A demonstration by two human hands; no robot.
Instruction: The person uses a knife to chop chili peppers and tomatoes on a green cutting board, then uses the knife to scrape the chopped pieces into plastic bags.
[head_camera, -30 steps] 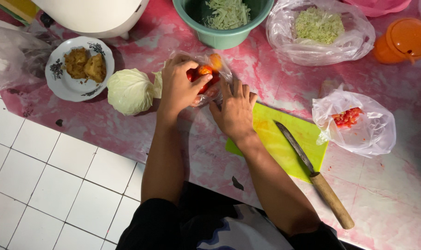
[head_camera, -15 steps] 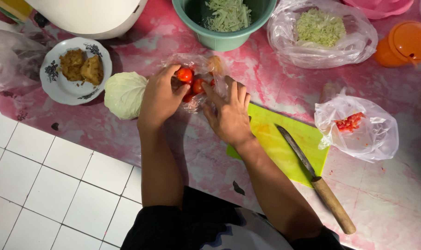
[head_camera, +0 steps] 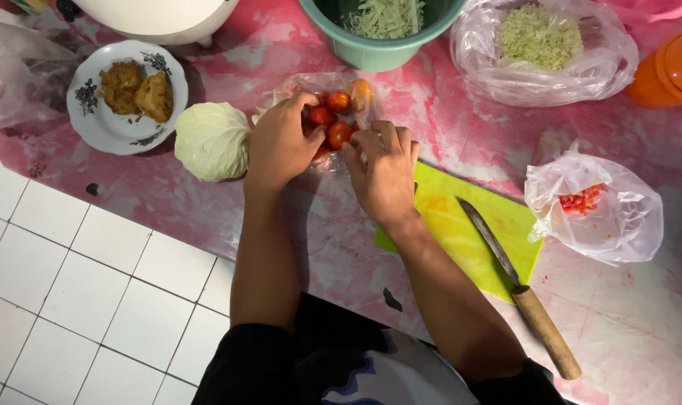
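A pink marbled worktop (head_camera: 206,202) carries everything. On it lie a patterned plate (head_camera: 93,124) of fried pieces, a pale cabbage head (head_camera: 212,141), a clear bag of small red tomatoes (head_camera: 339,112), a teal bowl (head_camera: 378,54) of shredded cabbage, and a green cutting board (head_camera: 461,225) with a wooden-handled knife (head_camera: 521,292) across it. 2 more clear bags sit at the right: 1 with shredded cabbage (head_camera: 543,45), 1 with chopped red bits (head_camera: 596,206).

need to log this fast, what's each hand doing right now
Left hand: fingers curled into the clear bag of tomatoes, touching them.
Right hand: on the bag's edge; grip cannot be told.
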